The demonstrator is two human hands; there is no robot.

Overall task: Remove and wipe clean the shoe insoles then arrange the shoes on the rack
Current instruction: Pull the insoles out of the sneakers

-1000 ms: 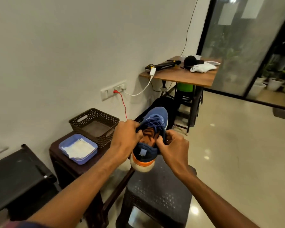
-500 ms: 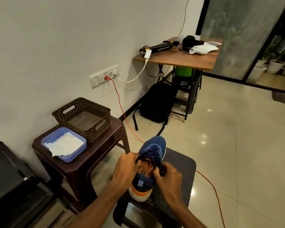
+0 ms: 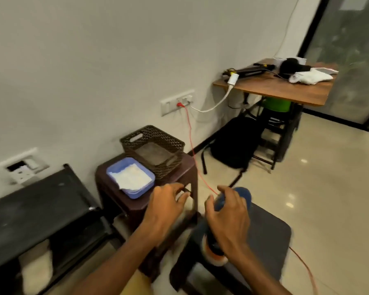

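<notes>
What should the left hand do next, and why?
Probably reach the left hand to the white cloth in the blue plastic tray: it is empty and just beside the tray, while the right hand covers the blue-and-orange shoe on the dark plastic stool. No insole shows outside the shoe.

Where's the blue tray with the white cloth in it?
In the head view, the blue plastic tray sits left of centre on the dark brown stool, just in front of the brown lattice basket.
</notes>
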